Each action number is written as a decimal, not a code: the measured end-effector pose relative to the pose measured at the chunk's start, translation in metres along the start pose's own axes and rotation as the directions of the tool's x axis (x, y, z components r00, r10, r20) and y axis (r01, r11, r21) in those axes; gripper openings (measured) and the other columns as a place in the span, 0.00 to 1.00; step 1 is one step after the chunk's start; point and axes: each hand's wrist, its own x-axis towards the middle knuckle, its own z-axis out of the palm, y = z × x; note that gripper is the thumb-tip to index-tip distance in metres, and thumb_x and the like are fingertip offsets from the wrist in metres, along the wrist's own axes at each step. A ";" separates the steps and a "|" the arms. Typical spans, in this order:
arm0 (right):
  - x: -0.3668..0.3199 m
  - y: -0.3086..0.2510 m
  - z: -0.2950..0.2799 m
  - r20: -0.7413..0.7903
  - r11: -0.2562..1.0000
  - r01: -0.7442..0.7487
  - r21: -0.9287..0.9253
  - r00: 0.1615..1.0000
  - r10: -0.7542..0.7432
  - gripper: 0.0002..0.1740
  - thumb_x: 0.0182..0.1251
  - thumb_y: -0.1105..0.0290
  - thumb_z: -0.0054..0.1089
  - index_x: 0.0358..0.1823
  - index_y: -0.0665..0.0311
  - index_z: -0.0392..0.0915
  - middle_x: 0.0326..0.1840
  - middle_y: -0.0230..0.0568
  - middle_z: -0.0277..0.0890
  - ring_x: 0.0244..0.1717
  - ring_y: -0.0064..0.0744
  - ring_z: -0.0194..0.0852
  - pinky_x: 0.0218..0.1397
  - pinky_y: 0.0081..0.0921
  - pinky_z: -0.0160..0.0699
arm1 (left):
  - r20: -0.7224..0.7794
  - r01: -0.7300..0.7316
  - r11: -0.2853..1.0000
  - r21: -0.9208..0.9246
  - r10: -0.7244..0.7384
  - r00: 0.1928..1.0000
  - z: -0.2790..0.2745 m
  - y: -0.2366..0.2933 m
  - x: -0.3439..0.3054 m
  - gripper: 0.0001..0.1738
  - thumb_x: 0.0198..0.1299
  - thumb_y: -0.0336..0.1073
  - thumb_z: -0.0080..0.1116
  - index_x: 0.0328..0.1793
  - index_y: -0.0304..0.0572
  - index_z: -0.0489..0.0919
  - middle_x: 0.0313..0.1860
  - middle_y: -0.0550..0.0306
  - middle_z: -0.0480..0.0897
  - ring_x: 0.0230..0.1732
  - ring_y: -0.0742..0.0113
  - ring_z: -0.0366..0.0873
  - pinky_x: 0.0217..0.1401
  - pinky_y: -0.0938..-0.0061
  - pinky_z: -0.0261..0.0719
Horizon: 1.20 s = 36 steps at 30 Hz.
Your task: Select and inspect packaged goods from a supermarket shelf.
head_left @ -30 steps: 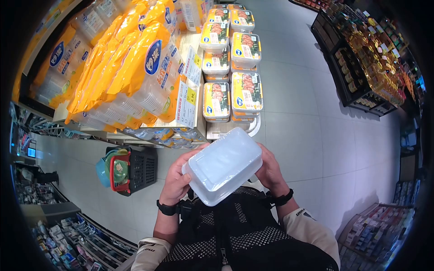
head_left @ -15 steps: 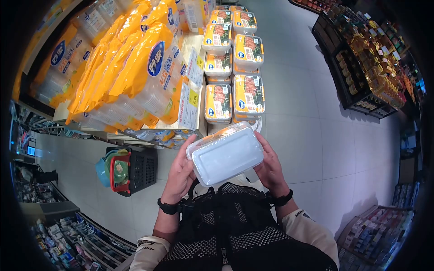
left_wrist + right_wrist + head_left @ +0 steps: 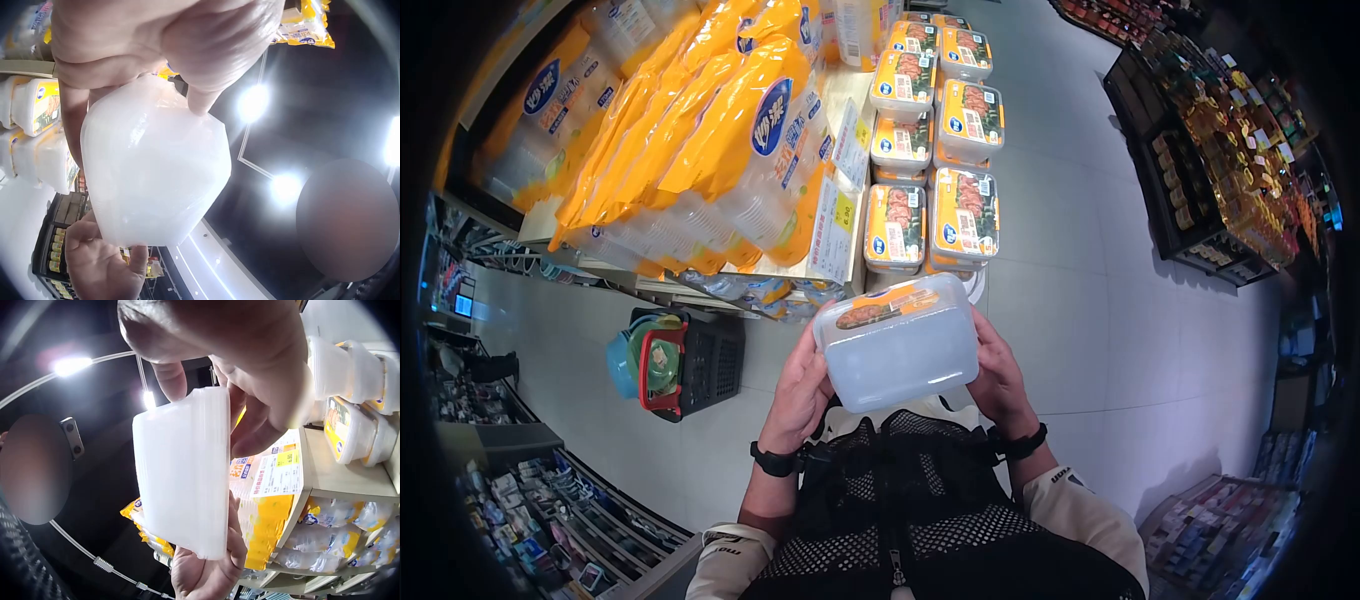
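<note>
A shrink-wrapped pack of translucent white plastic containers (image 3: 900, 355) is held between both hands in front of the chest. Its side with an orange label strip faces up and away, and the pale base is toward the head view. The left hand (image 3: 798, 390) grips its left end; the right hand (image 3: 998, 375) grips the right end. In the left wrist view the left hand (image 3: 162, 44) curls over one end of the pack (image 3: 153, 169). The right wrist view has the right hand (image 3: 231, 356) with thumb and fingers on either side of the pack (image 3: 181, 475).
Stacks of similar labelled packs (image 3: 965, 215) stand at the shelf end, beside orange bags of plastic cups (image 3: 730, 150) and price tags (image 3: 835, 230). A black basket with red handle (image 3: 710, 365) sits on the floor at left. A dark display stand (image 3: 1180, 180) is at right.
The pack has tilted and turned between the hands, bringing its orange-labelled side into sight and its long edge more level. Shelf goods have shifted slightly right in the head view, the basket slightly left.
</note>
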 end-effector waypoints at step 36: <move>0.006 0.067 0.104 -0.190 0.985 0.095 -0.146 0.974 -0.122 0.45 0.54 0.73 0.49 0.80 0.69 0.56 0.73 0.50 0.69 0.72 0.40 0.70 0.75 0.35 0.68 | 0.132 0.081 0.997 0.007 -0.082 0.988 -0.100 0.048 -0.033 0.49 0.71 0.52 0.62 0.87 0.41 0.49 0.80 0.53 0.64 0.78 0.63 0.64 0.77 0.65 0.65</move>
